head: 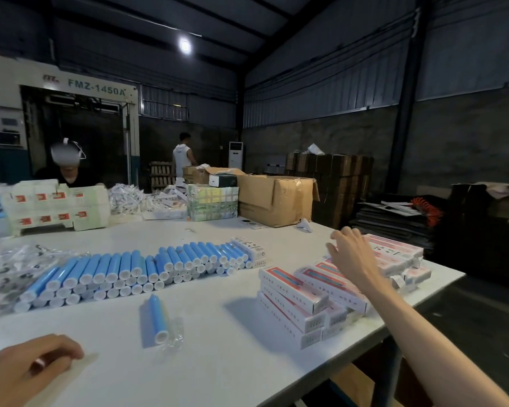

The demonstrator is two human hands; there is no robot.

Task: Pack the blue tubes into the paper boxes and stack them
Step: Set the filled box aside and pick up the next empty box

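Paper boxes (294, 301) lay stacked under the spread, empty fingers (346, 235) of your right hand (353, 259); your left hand (33, 368) rested curled, empty, on the table (218, 371). One blue tube (158, 318) lay between; a pile of tubes (130, 268) waited, so much packing looked left.

A white table (218, 362) fills the lower frame. Blue tubes (124, 274) lie piled in rows at centre left, with clear bags (3, 268) heaped at the left edge. One tube (158, 321) lies alone at lower centre, a clear wrapper (175, 333) just beside it. Boxes (294, 301) are stacked at centre right. At the far edge sit white cartons (56, 207), a taped bundle (212, 202) and a cardboard box (274, 198).
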